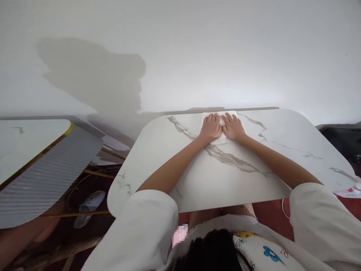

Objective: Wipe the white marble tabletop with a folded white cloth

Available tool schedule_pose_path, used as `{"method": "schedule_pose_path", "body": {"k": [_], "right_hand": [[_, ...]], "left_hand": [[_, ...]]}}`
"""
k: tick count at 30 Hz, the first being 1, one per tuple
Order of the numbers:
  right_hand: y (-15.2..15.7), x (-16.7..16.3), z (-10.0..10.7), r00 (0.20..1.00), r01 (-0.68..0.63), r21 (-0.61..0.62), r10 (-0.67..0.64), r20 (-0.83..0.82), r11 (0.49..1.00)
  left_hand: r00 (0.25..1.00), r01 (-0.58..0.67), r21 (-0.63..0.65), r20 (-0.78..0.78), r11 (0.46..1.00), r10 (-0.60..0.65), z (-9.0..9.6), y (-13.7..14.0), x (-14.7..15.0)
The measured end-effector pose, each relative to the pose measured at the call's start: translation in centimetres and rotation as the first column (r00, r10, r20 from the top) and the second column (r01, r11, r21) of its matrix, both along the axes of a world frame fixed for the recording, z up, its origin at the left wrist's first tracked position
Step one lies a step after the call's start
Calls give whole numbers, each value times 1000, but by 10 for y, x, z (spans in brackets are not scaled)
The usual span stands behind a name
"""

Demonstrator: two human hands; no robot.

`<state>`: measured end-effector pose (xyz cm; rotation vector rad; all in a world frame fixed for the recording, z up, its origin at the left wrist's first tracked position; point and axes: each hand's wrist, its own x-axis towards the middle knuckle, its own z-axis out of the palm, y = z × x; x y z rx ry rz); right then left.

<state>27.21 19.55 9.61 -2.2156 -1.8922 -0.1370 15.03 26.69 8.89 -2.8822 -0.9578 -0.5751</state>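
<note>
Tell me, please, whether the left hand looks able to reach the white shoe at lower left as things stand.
Probably not: the left hand rests on the white cloth atop the table, while the white shoe lies lower, beyond its left edge, so the tabletop seems in the way.

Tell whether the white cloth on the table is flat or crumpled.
Flat: the cloth shows edges beyond the left hand and right hand resting on it. Whether it is folded double, I cannot tell.

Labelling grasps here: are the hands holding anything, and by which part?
No grip visible: the left hand and right hand lie palm down over the middle of the cloth, which is spread on the table.
</note>
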Motion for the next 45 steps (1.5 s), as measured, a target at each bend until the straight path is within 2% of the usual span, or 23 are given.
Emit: {"method": "schedule_pose_path", "body": {"k": [6,14,19,24,28,32,38,45], "right_hand": [[-63,-37,2,998,-41,-8,41,41,999],[-143,-69,-3,992,-117,11,117,40,993],[-173,-88,-1,989,-149,-12,149,22,989],[-189,-103,0,977,-209,-22,210,24,978],[-189,-105,0,976,-217,-27,218,21,976],[-175,-102,-1,979,-203,-32,204,20,979],[-136,-96,0,984,-178,-18,179,20,984],[-72,-89,0,987,-162,-9,162,-4,987]], "left_hand": [[1000,-5,12,-9,1000,5,2,-62,-40],[996,-50,-57,-76,997,45,5,-148,-81],[996,-61,-88,-63,994,55,5,-179,-103],[995,-78,-81,-62,994,73,4,-198,-122],[997,-64,-101,-55,993,59,4,-199,-127],[998,-47,-121,-55,991,41,5,-184,-123],[997,-54,-97,-55,994,49,5,-144,-113],[995,-72,-82,-76,994,65,6,-84,-104]]}}
